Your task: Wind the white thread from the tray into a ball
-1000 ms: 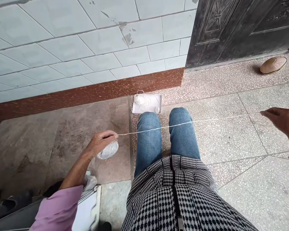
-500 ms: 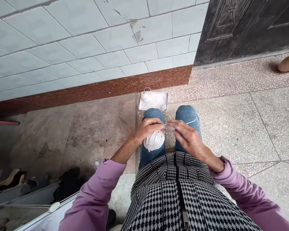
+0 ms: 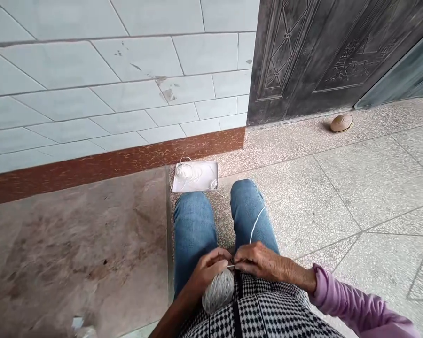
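My left hand [image 3: 208,272] is closed at my lap, with a ball of white yarn [image 3: 218,292] just under its thumb and fingers. The fingers of my right hand [image 3: 262,260] are pinched together close to the left fingertips. A short piece of white strand shows between the two hands. From the right hand, a length of yarn [image 3: 256,224] runs up over my right knee. What lies inside the fingertips is mostly hidden.
A shallow white box [image 3: 201,183] with loose white yarn [image 3: 186,172] stands on the floor beyond my knees. Behind it is a tiled wall [image 3: 134,98]. A dark carved door [image 3: 303,61] and a tan shoe [image 3: 341,123] are at the upper right.
Both hands have drawn in closer to my lap with the ball, and the right fingers have closed in. The view has tilted up and turned to the right.
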### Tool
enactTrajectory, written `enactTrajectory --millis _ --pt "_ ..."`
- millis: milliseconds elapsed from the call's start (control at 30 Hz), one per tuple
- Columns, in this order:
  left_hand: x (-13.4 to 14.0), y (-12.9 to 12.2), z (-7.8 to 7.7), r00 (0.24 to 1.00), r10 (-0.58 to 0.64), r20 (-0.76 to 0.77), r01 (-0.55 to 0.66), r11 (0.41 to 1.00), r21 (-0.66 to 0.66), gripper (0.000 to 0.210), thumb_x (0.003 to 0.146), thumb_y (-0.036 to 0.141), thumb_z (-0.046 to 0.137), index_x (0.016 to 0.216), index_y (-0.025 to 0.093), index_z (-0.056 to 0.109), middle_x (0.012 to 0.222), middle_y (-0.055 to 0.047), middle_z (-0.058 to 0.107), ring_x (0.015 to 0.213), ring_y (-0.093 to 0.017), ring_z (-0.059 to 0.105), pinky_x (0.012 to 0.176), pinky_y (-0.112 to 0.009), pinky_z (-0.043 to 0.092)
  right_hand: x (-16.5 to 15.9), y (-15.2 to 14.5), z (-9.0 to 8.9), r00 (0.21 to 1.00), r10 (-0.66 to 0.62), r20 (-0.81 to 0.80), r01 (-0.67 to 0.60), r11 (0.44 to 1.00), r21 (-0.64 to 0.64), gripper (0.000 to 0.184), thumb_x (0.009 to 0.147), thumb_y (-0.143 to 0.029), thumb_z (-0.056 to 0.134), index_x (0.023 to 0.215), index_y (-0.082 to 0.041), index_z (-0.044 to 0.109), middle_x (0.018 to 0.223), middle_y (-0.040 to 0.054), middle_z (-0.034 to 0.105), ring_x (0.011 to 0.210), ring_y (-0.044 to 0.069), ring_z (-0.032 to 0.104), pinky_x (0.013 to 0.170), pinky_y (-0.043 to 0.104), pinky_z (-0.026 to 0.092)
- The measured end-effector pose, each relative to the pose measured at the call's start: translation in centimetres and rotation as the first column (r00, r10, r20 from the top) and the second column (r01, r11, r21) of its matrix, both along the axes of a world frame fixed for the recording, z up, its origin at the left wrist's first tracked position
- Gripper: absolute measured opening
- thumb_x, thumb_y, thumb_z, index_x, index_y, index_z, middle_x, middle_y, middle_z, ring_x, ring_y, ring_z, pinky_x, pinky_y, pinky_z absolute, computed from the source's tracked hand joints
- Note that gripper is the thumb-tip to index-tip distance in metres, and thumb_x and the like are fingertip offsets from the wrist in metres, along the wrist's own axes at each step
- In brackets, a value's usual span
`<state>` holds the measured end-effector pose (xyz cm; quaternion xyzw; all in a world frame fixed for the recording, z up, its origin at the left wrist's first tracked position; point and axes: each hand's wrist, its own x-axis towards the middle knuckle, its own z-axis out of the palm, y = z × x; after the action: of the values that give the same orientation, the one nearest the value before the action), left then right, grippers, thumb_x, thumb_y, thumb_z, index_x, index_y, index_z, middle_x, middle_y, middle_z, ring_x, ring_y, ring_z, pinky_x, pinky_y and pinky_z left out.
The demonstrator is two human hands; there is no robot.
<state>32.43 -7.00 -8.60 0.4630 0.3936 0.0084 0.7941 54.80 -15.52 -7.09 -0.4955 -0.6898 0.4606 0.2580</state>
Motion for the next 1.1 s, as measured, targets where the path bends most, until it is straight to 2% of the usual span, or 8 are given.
enactTrajectory --millis 233,433,567,667,767,867,967,1100 --pt "-2.6 0.3 3.4 0.934 -0.311 -0.174 0.35 0.893 0.284 0.052 0.098 0.065 0.05 0.111 0.019 0.071 0.101 -0.006 0.074 0.096 -0.027 0.064 0.087 -0.035 0.048 0.3 0.0 0.1 0.946 -0.169 -0.278 0.121 0.976 -0.181 0.051 0.109 -0.06 0.057 0.093 -0.015 0.076 0.084 0.0043 0.072 0.076 0.014 0.066 0.072 0.025 0.05" --pt "-3.4 0.8 4.3 0.923 -0.366 -0.122 0.385 0.892 0.238 0.059 0.085 0.065 0.072 0.125 0.022 0.068 0.101 -0.003 0.072 0.096 -0.026 0.063 0.085 -0.033 0.05 -0.2 1.9 -0.2 0.895 -0.245 -0.372 0.139 0.947 -0.29 0.052 0.104 -0.064 0.064 0.091 -0.014 0.076 0.085 0.0029 0.07 0.077 0.014 0.061 0.072 0.026 0.048" --pt "-3.7 0.7 2.1 0.978 -0.205 0.026 0.195 0.958 0.209 0.073 0.071 0.069 0.083 0.125 0.021 0.07 0.102 -0.005 0.071 0.092 -0.026 0.063 0.082 -0.033 0.052 -1.1 2.0 -0.5 0.809 -0.306 -0.502 0.084 0.905 -0.416 0.052 0.094 -0.065 0.074 0.083 -0.015 0.073 0.077 -0.0001 0.065 0.071 0.011 0.055 0.067 0.023 0.043" --pt "-3.7 0.5 -0.2 0.97 -0.006 0.242 -0.009 0.998 0.059 0.086 0.067 0.078 0.083 0.126 0.017 0.072 0.104 -0.011 0.075 0.09 -0.028 0.067 0.082 -0.037 0.055 -1.9 2.0 -0.6 0.699 -0.374 -0.609 -0.047 0.826 -0.561 0.048 0.089 -0.061 0.079 0.076 -0.016 0.068 0.057 -0.0076 0.045 0.051 0.006 0.034 0.05 0.021 0.025" --pt "-3.7 0.2 -1.7 0.922 0.168 0.348 -0.133 0.983 -0.124 0.088 0.068 0.08 0.081 0.128 0.015 0.076 0.11 -0.018 0.078 0.108 -0.04 0.072 0.098 -0.049 0.058 -2.5 2.6 -0.5 0.54 -0.484 -0.688 -0.149 0.749 -0.645 0.046 0.081 -0.056 0.085 0.071 -0.018 0.061 0.05 -0.0122 0.032 0.043 0.004 0.017 0.043 0.023 0.011" --pt "-3.9 0.0 -2.0 0.898 0.356 0.258 -0.291 0.921 -0.259 0.076 0.077 0.073 0.079 0.131 0.02 0.079 0.124 -0.018 0.079 0.133 -0.046 0.065 0.119 -0.057 0.05 -3.0 3.3 -0.4 0.432 -0.54 -0.723 -0.099 0.768 -0.633 0.048 0.075 -0.054 0.088 0.068 -0.02 0.056 0.048 -0.0126 0.033 0.041 0.003 0.018 0.041 0.023 0.012" --pt "-4.0 0.0 -1.3 0.855 0.477 0.206 -0.396 0.854 -0.336 0.072 0.08 0.064 0.081 0.139 0.022 0.076 0.14 -0.016 0.075 0.148 -0.045 0.055 0.129 -0.059 0.04 -3.4 3.3 -0.3 0.443 -0.541 -0.715 0.002 0.798 -0.602 0.049 0.079 -0.058 0.084 0.067 -0.021 0.054 0.048 -0.0119 0.034 0.04 0.004 0.02 0.041 0.023 0.014" --pt "-3.1 0.8 0.3 0.784 0.594 0.18 -0.51 0.782 -0.358 0.073 0.08 0.065 0.082 0.141 0.024 0.074 0.143 -0.015 0.074 0.148 -0.042 0.057 0.128 -0.056 0.043 -4.1 2.1 -0.5 0.637 -0.462 -0.617 0.084 0.837 -0.54 0.049 0.09 -0.064 0.071 0.075 -0.019 0.061 0.051 -0.0107 0.037 0.043 0.006 0.024 0.044 0.024 0.017"
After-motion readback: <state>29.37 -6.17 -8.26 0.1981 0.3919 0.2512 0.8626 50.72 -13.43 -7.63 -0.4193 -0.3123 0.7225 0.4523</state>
